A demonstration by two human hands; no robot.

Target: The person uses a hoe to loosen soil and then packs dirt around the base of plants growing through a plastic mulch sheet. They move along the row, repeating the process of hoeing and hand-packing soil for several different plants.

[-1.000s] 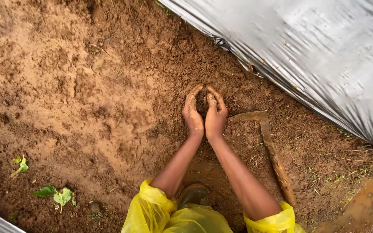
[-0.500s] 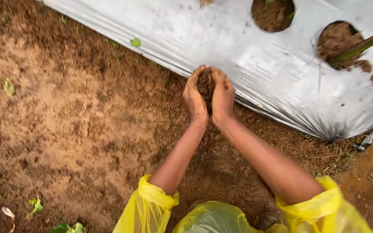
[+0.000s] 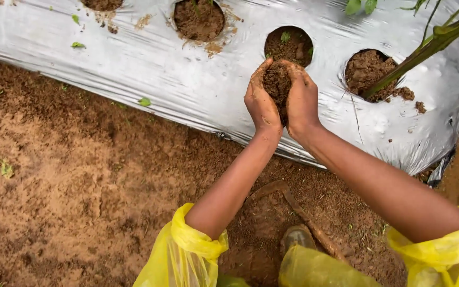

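My left hand [image 3: 260, 103] and my right hand [image 3: 303, 101] are cupped together, holding a clump of dark brown soil [image 3: 277, 85] between them. The hands are muddy and hover over the silver plastic mulch sheet [image 3: 187, 85], just below a round planting hole [image 3: 289, 43] filled with soil. Another hole [image 3: 198, 18] lies to the left. A hole on the right [image 3: 368, 68] has a green plant stem [image 3: 426, 47] growing out of it at a slant. Yellow raincoat sleeves [image 3: 187, 250] cover my upper arms.
Bare, wet brown earth [image 3: 70, 180] stretches along the near side of the sheet. A mud-coated hoe [image 3: 304, 215] lies on the ground between my arms, by my boot [image 3: 296, 236]. Loose soil crumbs and small leaves dot the plastic.
Both hands scooped soil from the ground and carried it up and away, over the plastic sheet to beside a planting hole. The view shifted towards the holes.
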